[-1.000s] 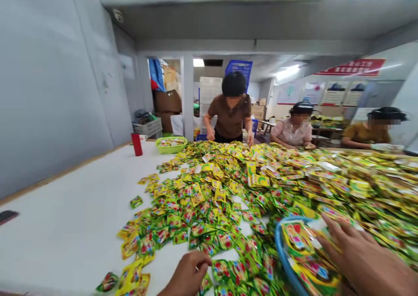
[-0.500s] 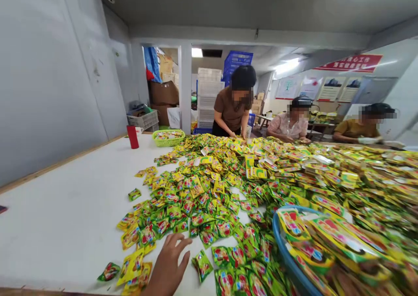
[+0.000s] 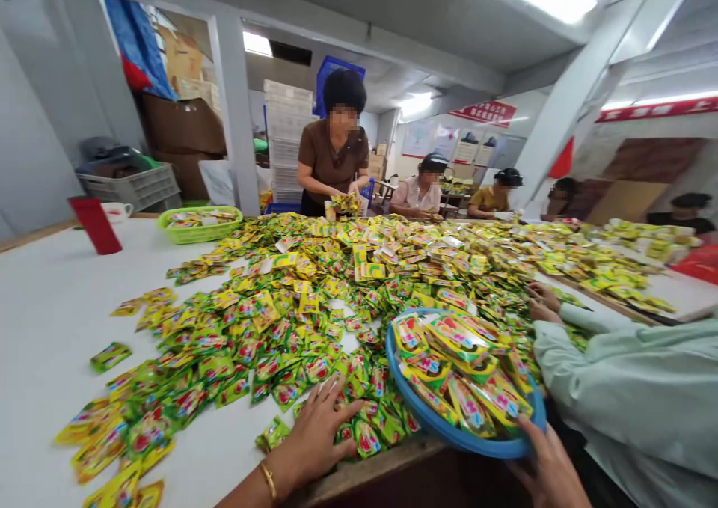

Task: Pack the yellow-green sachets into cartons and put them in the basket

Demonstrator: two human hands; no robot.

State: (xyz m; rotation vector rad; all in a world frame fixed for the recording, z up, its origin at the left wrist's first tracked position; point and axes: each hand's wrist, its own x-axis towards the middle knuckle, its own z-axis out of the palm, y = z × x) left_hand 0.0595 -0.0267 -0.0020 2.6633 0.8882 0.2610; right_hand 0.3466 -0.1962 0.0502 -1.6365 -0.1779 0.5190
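My left hand [image 3: 319,429], with a gold bracelet at the wrist, lies with fingers spread over small green candy-like packets [image 3: 367,439] near the table's front edge. At the right, my right hand [image 3: 553,459] grips the near right rim of a round blue basin [image 3: 418,414], its thumb on the rim and the other fingers hidden below. Larger yellow and green packets [image 3: 468,407] fill the basin, which partly overhangs the table edge. Printed on the packets are red and pink pictures and lettering.
A wide heap of packets [image 3: 269,321] covers much of the white table [image 3: 39,321]. A red cup [image 3: 96,225] and a lime-green basket [image 3: 199,227] stand at the far left. Close at my right works a person in a pale green sleeve [image 3: 633,381]; several others are across the table.
My view has swung to the right. My right hand has come into view, holding the basin, which now sits nearer the front edge. The left hand has moved right onto the packets.
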